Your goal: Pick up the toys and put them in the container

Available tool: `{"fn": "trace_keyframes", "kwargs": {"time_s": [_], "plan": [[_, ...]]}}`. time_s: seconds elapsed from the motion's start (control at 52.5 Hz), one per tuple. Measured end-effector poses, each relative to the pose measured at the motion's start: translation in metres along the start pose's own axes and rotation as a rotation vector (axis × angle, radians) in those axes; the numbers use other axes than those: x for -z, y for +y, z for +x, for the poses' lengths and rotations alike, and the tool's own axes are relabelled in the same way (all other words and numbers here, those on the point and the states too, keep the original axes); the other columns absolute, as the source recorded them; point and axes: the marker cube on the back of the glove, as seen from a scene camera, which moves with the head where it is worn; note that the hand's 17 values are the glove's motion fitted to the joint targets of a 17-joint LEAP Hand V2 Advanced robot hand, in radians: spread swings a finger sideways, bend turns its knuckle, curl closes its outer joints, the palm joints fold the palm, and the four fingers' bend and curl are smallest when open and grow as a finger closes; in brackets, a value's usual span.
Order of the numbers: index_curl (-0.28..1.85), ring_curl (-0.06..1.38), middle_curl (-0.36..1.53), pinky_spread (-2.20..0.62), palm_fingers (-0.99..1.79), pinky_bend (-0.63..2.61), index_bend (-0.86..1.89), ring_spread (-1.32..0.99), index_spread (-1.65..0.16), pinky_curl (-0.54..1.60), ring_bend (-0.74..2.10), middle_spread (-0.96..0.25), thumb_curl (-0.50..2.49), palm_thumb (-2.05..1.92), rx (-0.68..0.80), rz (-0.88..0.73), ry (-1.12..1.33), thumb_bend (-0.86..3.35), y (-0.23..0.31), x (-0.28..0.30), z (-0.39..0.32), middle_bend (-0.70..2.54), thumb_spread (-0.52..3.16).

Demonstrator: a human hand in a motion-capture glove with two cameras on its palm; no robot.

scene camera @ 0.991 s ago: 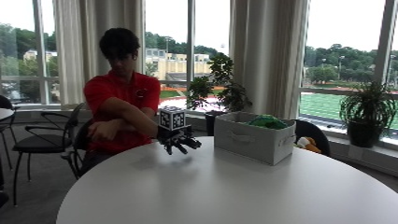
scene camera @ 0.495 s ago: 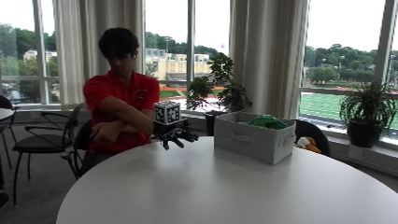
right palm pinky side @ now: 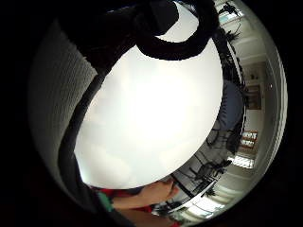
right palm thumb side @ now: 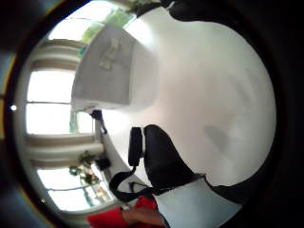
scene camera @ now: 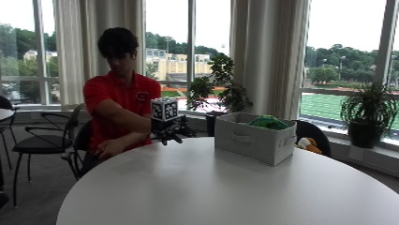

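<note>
Gloved right hand (scene camera: 173, 134) hangs above the near edge of the round white desk (scene camera: 205, 197), beside the person's torso and well apart from the container. Fingers point down and look spread and relaxed, with nothing between them. Both palm views agree: they show bare desk surface and no toy in the hand.

The container is a light grey fabric bin (scene camera: 252, 137) with a cut-out handle, sitting on the far side of the desk by the window. A green toy (scene camera: 268, 122) sits in it, its top above the rim. The thumb-side palm view shows the same fabric bin (right palm thumb side: 111, 66) on the desk, off to one side of the hand, not under it.

One more item: an orange and white plush toy (scene camera: 306, 144) sits behind the bin, off the desk, on what looks like a dark chair or the sill. The view is too poor there to say which.

Bare left hand (scene camera: 105, 150) rests low by the desk edge, idle.

Progress, as a judgement: at least one toy is already in the bin, no toy is visible on the desk surface, and the hand is empty. If the plush counts as a task toy, it is what's left. Otherwise the task looks done or nearly so.
</note>
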Motion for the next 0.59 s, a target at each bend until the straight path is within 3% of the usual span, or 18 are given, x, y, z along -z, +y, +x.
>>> {"fn": "trace_keyframes", "kwargs": {"time_s": [0.591], "plan": [[0.37, 0.39, 0.17, 0.11, -0.11, 0.89, 0.19, -0.05, -0.44, 0.33, 0.19, -0.12, 0.27, -0.05, -0.005, 0.011, -0.036, -0.05, 0.004, 0.009, 0.031, 0.12, 1.11]]}}
